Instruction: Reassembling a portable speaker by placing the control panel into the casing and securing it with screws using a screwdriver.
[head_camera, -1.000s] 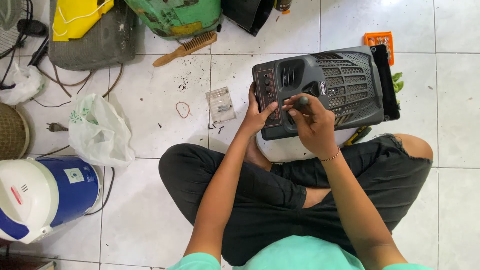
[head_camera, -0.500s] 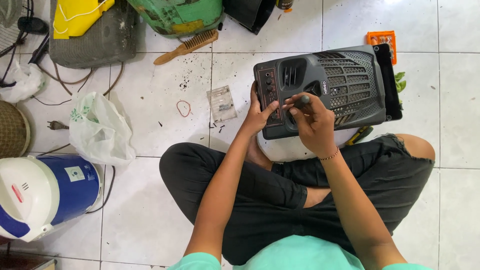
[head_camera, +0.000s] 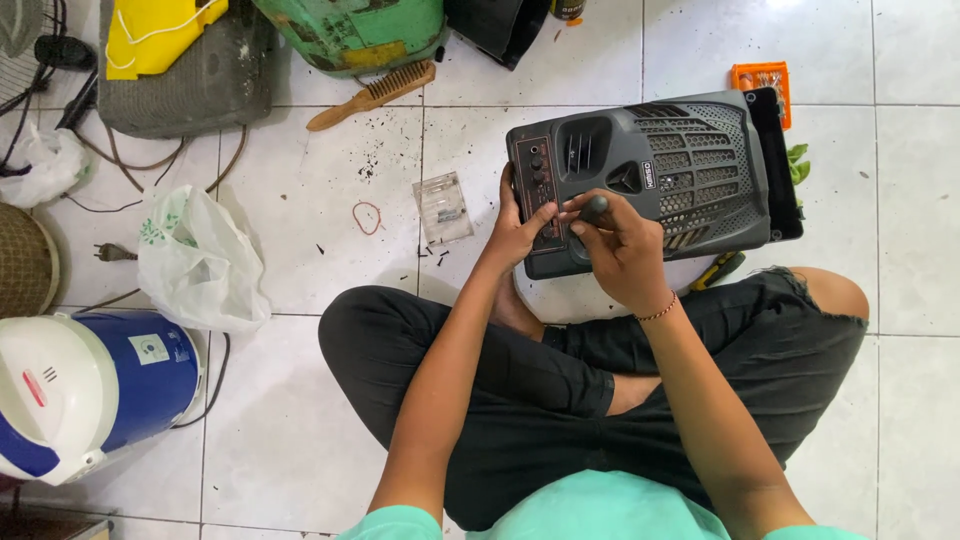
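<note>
Head view: right hand (head_camera: 620, 250) grip clenches black screwdriver handle (head_camera: 594, 208); left hand (head_camera: 520, 232) grasps ribbed plastic speaker (head_camera: 690, 170).

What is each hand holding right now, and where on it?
The right hand holds a screwdriver by its dark handle, tip down on the grey speaker cabinet. The left hand steadies the cabinet at its control-panel end.
</note>
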